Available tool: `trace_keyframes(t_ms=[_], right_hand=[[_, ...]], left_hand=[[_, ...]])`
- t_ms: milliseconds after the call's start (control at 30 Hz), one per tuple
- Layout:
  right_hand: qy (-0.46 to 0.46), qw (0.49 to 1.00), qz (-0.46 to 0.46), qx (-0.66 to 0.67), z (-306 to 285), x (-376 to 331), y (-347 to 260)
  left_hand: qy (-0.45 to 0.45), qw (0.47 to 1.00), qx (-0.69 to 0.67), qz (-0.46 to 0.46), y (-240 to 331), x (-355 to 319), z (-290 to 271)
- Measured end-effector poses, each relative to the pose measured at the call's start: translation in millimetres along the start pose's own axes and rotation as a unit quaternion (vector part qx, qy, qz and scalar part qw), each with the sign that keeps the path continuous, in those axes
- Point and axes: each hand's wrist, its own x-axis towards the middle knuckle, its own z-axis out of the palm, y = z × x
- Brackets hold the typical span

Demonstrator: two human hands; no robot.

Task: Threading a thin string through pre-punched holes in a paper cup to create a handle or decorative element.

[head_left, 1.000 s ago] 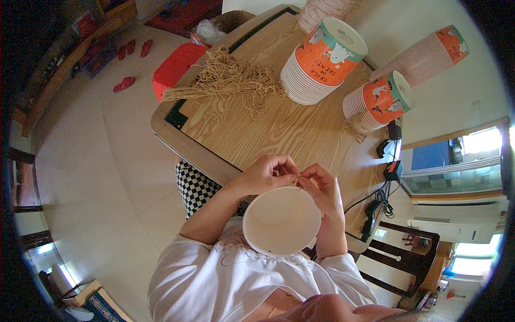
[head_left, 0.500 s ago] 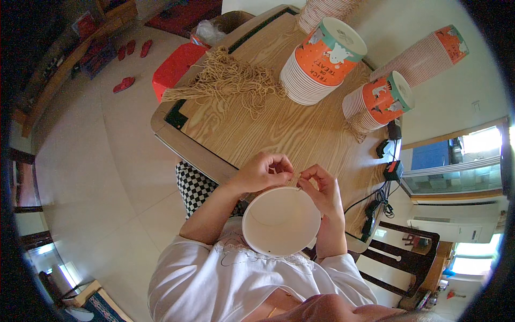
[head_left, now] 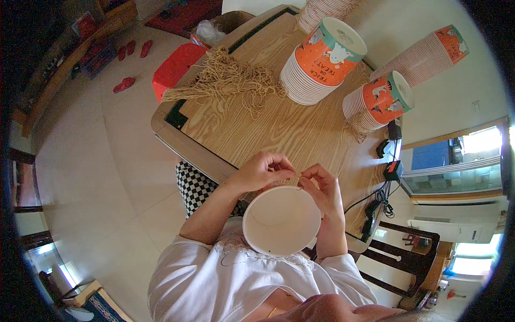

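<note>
A white-lined paper bucket [head_left: 281,222] is held against my chest, its mouth facing up and a small dark hole visible near its near rim. At its far rim my left hand [head_left: 268,170] is closed, thumb and forefinger pinching the end of what looks like a thin tan string. My right hand [head_left: 321,190] pinches the same string close to the rim, fingertips just short of the left ones. Most of the string is hidden by the fingers. Beyond the hands, a loose heap of tan strings [head_left: 230,80] lies on the wooden table [head_left: 236,134].
Upside-down stacks of orange paper buckets stand at the back: a large stack [head_left: 322,64], a smaller one [head_left: 378,102] and a long one [head_left: 424,56] by the wall. Black cables and adapters [head_left: 383,198] lie along the right edge. A red stool [head_left: 174,70] stands left of the table.
Both hands stay at the far rim, with only slight finger movement; the left fingertips have shifted a little to the right. The bucket has barely moved.
</note>
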Motion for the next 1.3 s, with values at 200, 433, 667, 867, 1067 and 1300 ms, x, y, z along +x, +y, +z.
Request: trace_keyframes(t_ms=[200, 433, 667, 867, 1067, 1300], right_hand=[[-0.03, 0.998, 0.049, 0.028, 2, 5, -14], [-0.039, 0.997, 0.059, 0.034, -2, 10, -10], [-0.047, 0.996, 0.044, 0.066, -2, 12, -1], [-0.082, 0.983, 0.026, 0.163, -4, 12, 1], [-0.12, 0.925, 0.024, 0.36, 4, 15, 14], [-0.093, 0.907, 0.058, 0.408, 6, 17, 21]], left_hand=[[0.024, 1.0, -0.01, -0.009, -3, 3, 1], [0.011, 0.998, -0.002, -0.056, 6, 4, 1], [0.032, 0.999, 0.011, 0.011, -8, 5, 1], [0.004, 0.996, -0.084, -0.04, -2, 4, 3], [-0.054, 0.926, -0.36, -0.098, -9, 3, 11], [0.018, 0.968, -0.246, -0.05, -13, 8, 13]])
